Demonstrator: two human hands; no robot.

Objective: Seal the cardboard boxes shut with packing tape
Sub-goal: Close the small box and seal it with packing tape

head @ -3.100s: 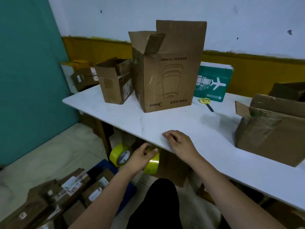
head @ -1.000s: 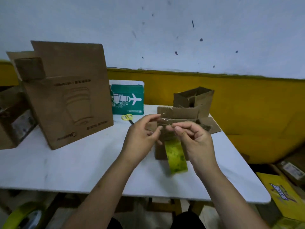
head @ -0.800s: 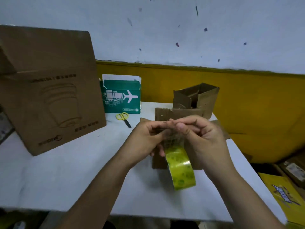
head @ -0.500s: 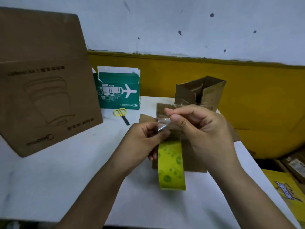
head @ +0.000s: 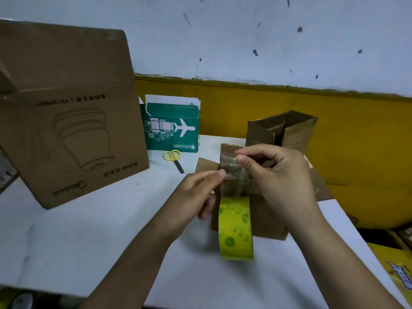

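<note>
Both L/R fingers [head: 242, 161] on strip [head: 236, 182], tape roll [head: 236, 230] below

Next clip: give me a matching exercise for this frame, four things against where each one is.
Things:
1 tape roll
2 scissors
3 green box
4 tall box

Places:
A stands at the left end of the table, top flap up
B held in the air, left hand at the roll, right hand pinching the peeled end
C lies flat on the table, yellow handles
D stands at the back of the table, aeroplane print

Pairs: 1-B; 2-C; 3-D; 4-A
</note>
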